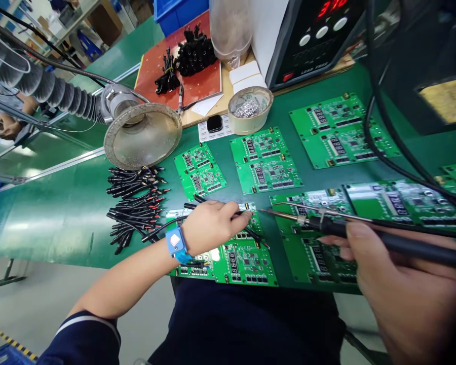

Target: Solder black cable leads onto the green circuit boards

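Over a green circuit board (247,261) near the front edge of the bench, my left hand (211,223) is closed on a black cable (255,236); a blue wrist strap (176,243) sits on that wrist. Black cable ends stick out on both sides of the fingers. My right hand (399,289) grips the dark handle of a soldering iron (414,248), which has a thin metal tube running along its top. Its tip points left, just right of my left fingertips, above the boards. Several black cables (137,213) lie in piles to the left.
A fume extractor hood (144,137) hangs above the cable piles. More circuit boards (266,162) lie behind and to the right. A round tub (251,111) of silvery scraps stands before the soldering station (315,45). Black cords (380,116) hang at right. A person's hand (9,129) shows far left.
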### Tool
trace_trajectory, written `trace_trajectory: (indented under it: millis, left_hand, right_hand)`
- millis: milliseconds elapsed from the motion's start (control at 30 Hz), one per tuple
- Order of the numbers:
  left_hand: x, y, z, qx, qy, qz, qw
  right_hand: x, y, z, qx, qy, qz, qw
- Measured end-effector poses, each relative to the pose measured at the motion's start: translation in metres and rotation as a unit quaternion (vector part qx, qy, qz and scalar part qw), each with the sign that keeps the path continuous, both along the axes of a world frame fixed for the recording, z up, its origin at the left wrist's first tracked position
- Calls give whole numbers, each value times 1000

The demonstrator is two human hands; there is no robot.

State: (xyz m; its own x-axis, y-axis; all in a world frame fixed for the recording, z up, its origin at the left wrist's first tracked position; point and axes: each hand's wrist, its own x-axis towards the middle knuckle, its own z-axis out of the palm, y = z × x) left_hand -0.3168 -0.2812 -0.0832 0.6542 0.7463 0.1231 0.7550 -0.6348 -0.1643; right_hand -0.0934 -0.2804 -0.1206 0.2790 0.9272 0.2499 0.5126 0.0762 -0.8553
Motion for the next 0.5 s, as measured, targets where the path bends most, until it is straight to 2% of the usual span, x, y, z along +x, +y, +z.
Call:
trace_trajectory:
  millis: [333,500]
  left_hand:
    - [0,-1,-1,3,6,4,1000]
    - [1,-3,-2,3,6,10,1000]
  right_hand:
    - [-10,-1,12,60,-73,59,994]
    - [-9,0,10,55,-71,66,994]
